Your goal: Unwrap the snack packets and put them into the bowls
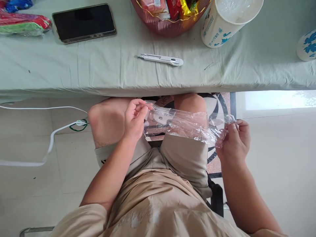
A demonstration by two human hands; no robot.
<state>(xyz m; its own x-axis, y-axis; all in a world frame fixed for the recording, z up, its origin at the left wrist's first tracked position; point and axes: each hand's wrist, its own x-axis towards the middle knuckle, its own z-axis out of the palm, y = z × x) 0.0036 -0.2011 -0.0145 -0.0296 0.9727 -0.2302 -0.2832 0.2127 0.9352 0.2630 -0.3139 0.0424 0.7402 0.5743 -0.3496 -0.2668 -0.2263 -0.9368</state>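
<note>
Clear plastic [187,123] stretched from the left hand [135,120] to the right hand [234,136] blocks any straight pass between them. On the cloth-covered table [98,72], a free strip runs sideways in front of the white cutter [160,59]. Farther back stand the phone [84,23], the bowl [170,28] and a paper cup [217,29], with a narrow gap between phone and bowl and a wider one before the second cup [307,46].

A room that looks like a home, perhaps a living or dining area: a soft green cloth [98,70] covers a table, where a pink glass-like bowl [169,29] with a wavy gold rim holds brightly wrapped packets [174,8] beside a printed paper cup [216,31]. Below, pale glossy tiles [32,194] surround a decorative dark-and-light floor inlay [218,107]; the seated person wears casual shorts [184,154]
</note>
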